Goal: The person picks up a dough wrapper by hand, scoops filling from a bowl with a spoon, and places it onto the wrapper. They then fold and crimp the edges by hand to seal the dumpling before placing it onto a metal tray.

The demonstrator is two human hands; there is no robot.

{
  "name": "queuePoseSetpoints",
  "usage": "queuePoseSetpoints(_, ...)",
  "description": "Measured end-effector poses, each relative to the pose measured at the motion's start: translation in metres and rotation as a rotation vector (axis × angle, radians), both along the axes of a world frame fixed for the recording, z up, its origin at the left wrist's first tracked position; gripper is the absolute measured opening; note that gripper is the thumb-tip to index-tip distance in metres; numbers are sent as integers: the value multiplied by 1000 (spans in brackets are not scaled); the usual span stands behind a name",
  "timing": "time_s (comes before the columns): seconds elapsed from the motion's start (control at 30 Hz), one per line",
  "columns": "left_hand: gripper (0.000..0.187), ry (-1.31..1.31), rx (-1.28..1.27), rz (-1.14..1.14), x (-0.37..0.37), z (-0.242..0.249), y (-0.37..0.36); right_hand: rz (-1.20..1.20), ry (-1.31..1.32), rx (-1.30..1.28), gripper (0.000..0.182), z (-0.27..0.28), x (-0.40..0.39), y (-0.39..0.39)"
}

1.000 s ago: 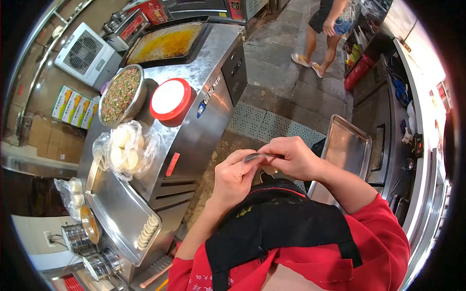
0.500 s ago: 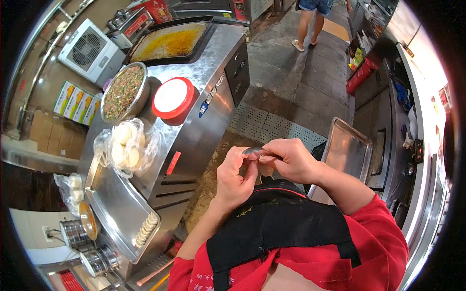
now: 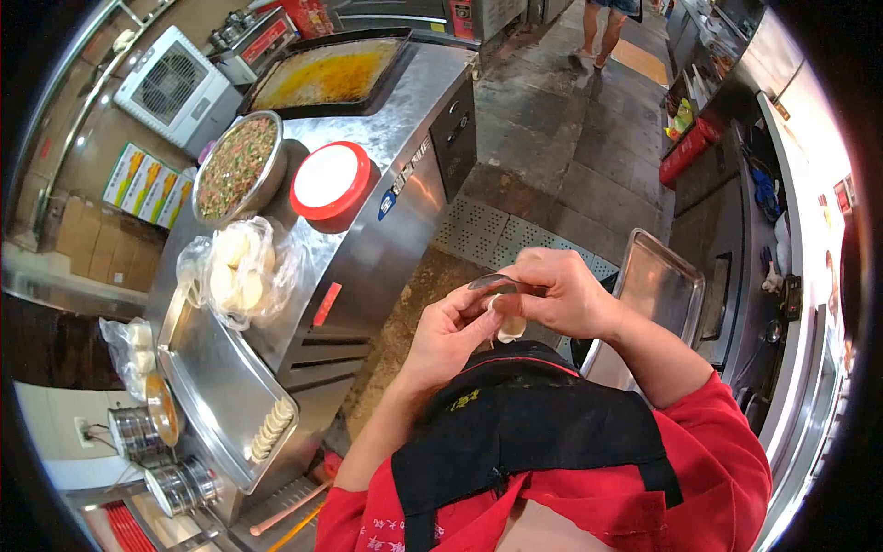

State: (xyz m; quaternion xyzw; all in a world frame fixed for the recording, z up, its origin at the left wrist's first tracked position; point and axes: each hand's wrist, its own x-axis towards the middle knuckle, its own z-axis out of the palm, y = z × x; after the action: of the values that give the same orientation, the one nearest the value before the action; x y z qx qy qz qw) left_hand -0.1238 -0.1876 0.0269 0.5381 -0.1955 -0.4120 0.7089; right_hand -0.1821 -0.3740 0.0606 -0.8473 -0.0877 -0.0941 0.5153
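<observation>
In front of the black apron (image 3: 543,423) my two hands meet. My left hand (image 3: 443,336) pinches the near edge of a pale dumpling (image 3: 511,329) with thumb and fingers. My right hand (image 3: 568,293) closes over its other side, and the fingers hide most of it. A dark, rounded metal blade, like a filling spatula (image 3: 492,281), sticks out above the fingertips; its handle is hidden, apparently within my right hand. To the left, a row of folded dumplings (image 3: 272,429) lies along the near end of a metal tray (image 3: 207,368).
A plastic bag of round white wrappers (image 3: 237,271) rests by the tray. Behind it stand a bowl of minced filling (image 3: 237,170), a red-rimmed tub (image 3: 331,189) and a black baking pan (image 3: 322,78). Another tray (image 3: 658,285) is at right. A person (image 3: 602,37) stands farther off.
My right hand has rolled over the dumpling, which now shows more below the fingers. Both hands stay together. The person in the background has moved farther off.
</observation>
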Motion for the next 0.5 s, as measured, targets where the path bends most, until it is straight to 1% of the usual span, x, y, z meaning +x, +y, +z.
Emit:
queuePoseSetpoints(0.03, 39, 14, -8, 6, -1, 1, -1, 32, -76, -80, 8, -1, 2, -2)
queuePoseSetpoints(0.07, 39, 28, -14, 13, -1, 1, -2, 36, -75, -78, 8, -1, 3, -3)
queuePoseSetpoints(0.13, 40, 53, -2, 17, -1, -1, -2, 132, -50, -67, 8, -2, 6, -5)
queuePoseSetpoints(0.2, 42, 78, 12, 19, -1, -1, -2, 154, -21, -94, 7, 1, 7, -6)
queuePoseSetpoints(0.27, 44, 112, 60, 20, -2, 3, -3, 178, 7, -122, 7, 2, 9, -6)
queuePoseSetpoints(0.3, 44, 115, 63, 25, 0, 5, -2, 178, -32, -136, 9, 0, 12, -5)
queuePoseSetpoints(0.37, 46, 167, 171, -29, 6, 8, 0, 187, -73, -146, 12, 0, 17, -3)
queuePoseSetpoints(0.4, 46, 166, 173, -19, 5, 6, 1, 115, 7, -97, 14, 3, 21, -2)
queuePoseSetpoints(0.43, 45, 189, 107, 59, 4, 1, 1, 46, 88, -48, 16, 6, 24, -2)
queuePoseSetpoints(0.47, 44, 209, 39, 141, 4, -3, 0, -22, 133, 58, 16, 12, 26, -2)
queuePoseSetpoints(0.5, 44, 207, 40, 160, 3, -5, 1, -3, 132, 59, 16, 11, 28, -3)
